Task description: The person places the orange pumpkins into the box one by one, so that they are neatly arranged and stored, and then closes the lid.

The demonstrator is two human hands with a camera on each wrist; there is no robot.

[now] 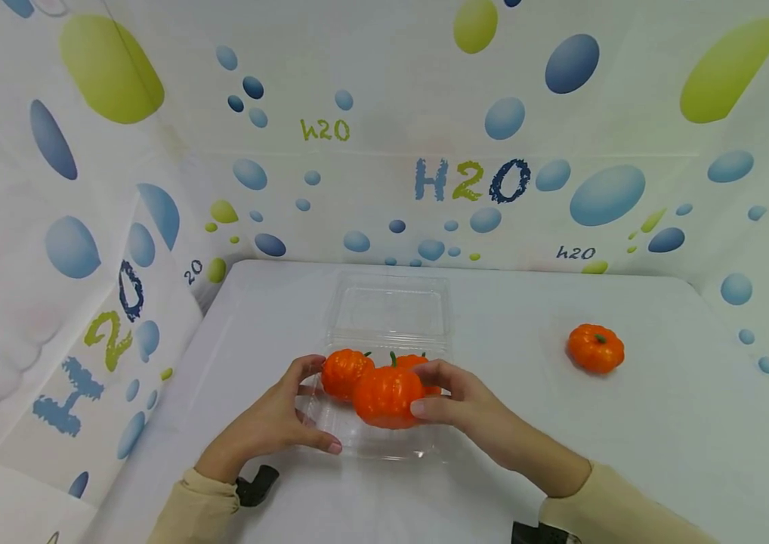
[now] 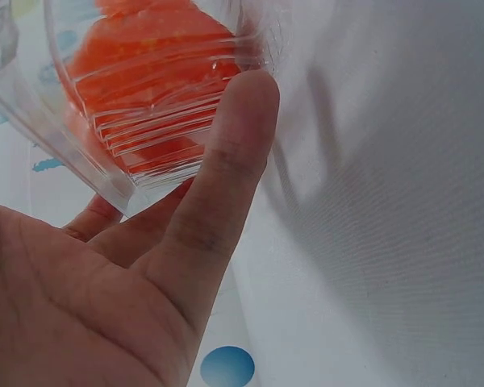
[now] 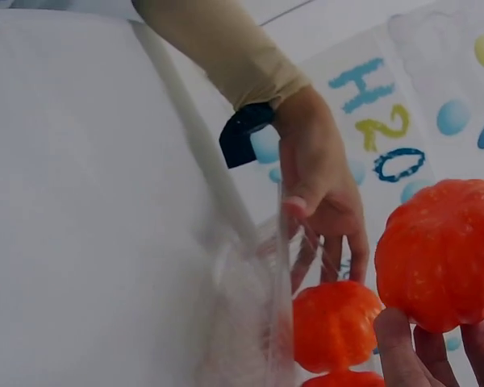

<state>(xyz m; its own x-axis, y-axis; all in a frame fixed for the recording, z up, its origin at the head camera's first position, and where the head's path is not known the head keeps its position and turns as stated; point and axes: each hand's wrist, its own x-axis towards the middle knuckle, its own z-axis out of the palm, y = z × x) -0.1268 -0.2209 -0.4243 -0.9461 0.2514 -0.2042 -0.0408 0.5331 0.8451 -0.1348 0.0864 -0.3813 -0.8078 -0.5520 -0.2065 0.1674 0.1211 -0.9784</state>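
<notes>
In the head view my right hand (image 1: 469, 412) grips a small orange pumpkin (image 1: 387, 398) with a green stem, holding it above a clear plastic clamshell box (image 1: 384, 447). Two more orange pumpkins sit at the back of the box: one at left (image 1: 344, 375), and another (image 1: 412, 360) partly hidden behind the held one. My left hand (image 1: 272, 423) holds the box by its left side, thumb toward the front and fingers behind. In the left wrist view the thumb (image 2: 242, 121) lies against the ribbed clear wall. The right wrist view shows fingertips under the held pumpkin (image 3: 444, 254).
The box's clear lid (image 1: 387, 310) lies folded back on the white table (image 1: 507, 317). Another orange pumpkin (image 1: 595, 349) rests on the table at the right. A white sheet printed with blue and green drops (image 1: 384, 181) stands behind and at the sides.
</notes>
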